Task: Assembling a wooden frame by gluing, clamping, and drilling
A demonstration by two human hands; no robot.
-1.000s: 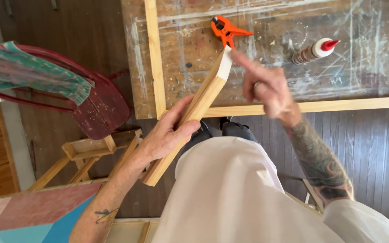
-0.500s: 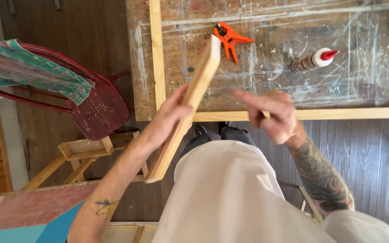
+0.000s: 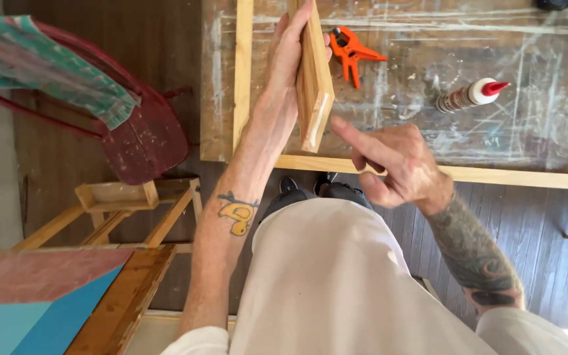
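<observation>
My left hand [image 3: 288, 56] grips a light wooden board [image 3: 313, 85] and holds it up over the near edge of the worn workbench [image 3: 428, 125]. The board's near end faces me and shows a pale smear of glue. My right hand [image 3: 392, 161] hovers just right of that end, index finger stretched toward it, the other fingers loosely curled and holding nothing. A wooden frame rail [image 3: 468, 175] runs along the bench's front edge, and another rail [image 3: 242, 66] runs up its left side.
An orange spring clamp [image 3: 350, 51] and a glue bottle with a red cap [image 3: 469, 95] lie on the bench. A dark red chair [image 3: 146, 141] with a green cloth [image 3: 47, 66] stands at left, above a small wooden stand [image 3: 123, 204] and a painted panel [image 3: 41, 296].
My left hand has lifted the board and swung it further over the bench. My right hand left the board's end, dropped back, and now points at the nearer end.
</observation>
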